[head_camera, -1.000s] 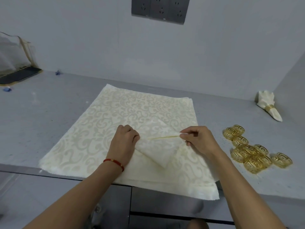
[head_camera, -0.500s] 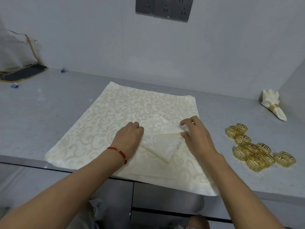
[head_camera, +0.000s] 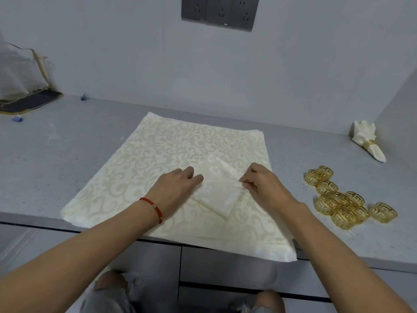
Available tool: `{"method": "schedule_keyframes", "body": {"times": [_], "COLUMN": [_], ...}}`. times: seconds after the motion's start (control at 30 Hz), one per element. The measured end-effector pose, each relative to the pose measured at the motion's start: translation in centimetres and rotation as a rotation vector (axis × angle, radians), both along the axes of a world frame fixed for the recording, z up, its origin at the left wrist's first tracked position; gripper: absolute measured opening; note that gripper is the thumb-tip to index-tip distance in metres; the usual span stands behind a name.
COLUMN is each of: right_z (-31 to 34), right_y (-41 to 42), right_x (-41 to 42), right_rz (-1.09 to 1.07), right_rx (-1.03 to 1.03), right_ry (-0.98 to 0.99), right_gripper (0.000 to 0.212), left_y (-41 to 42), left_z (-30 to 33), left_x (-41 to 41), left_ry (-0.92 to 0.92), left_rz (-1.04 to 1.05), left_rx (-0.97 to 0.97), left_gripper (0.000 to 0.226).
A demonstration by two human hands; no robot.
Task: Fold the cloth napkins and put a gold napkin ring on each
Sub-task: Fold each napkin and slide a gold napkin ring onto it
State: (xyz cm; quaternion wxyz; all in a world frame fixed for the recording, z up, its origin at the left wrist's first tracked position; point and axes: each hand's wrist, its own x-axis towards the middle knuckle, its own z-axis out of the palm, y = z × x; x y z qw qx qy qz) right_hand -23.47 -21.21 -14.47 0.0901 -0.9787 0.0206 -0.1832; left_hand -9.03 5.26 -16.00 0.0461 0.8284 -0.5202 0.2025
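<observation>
Woven cloth, shiny gold metal, matt grey stone-look counter.

The stack of cream napkins [head_camera: 171, 159] is damask-like cloth with a faint sheen in its scroll pattern and pinked, zigzag edges; the folded napkin [head_camera: 216, 195] on top is the same fabric. The gold napkin rings [head_camera: 343, 199] look like glossy openwork metal. The countertop [head_camera: 67, 141] is matt, finely speckled grey. The wall [head_camera: 135, 53] is smooth and matt. The socket panel [head_camera: 220, 12] looks like dark satin plastic.

We see the folded napkin [head_camera: 216, 195] on the napkin stack [head_camera: 158, 159]; rings [head_camera: 343, 199] at three o'clock, the ringed napkin [head_camera: 367, 143] at two.
</observation>
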Motion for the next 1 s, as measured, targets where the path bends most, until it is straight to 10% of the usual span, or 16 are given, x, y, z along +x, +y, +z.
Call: {"method": "schedule_keyframes", "body": {"times": [0.33, 0.6, 1.0], "right_z": [0.9, 2.7, 2.5], "right_y": [4.9, 7.0, 7.6], "right_x": [-4.1, -4.6, -3.8], "right_rz": [0.133, 0.054, -0.033], "right_rx": [-0.213, -0.315, -0.098], "right_ry": [0.130, 0.291, 0.119], "right_gripper": [0.027, 0.065, 0.051], "left_y": [0.3, 1.3, 1.4], "left_z": [0.8, 1.7, 1.7], "left_x": [1.5, 2.2, 2.0], "left_ry": [0.172, 0.215, 0.301], "left_rz": [-0.128, -0.208, -0.194], "left_rx": [-0.039, 0.065, -0.007], "left_gripper": [0.016, 0.035, 0.019]}}
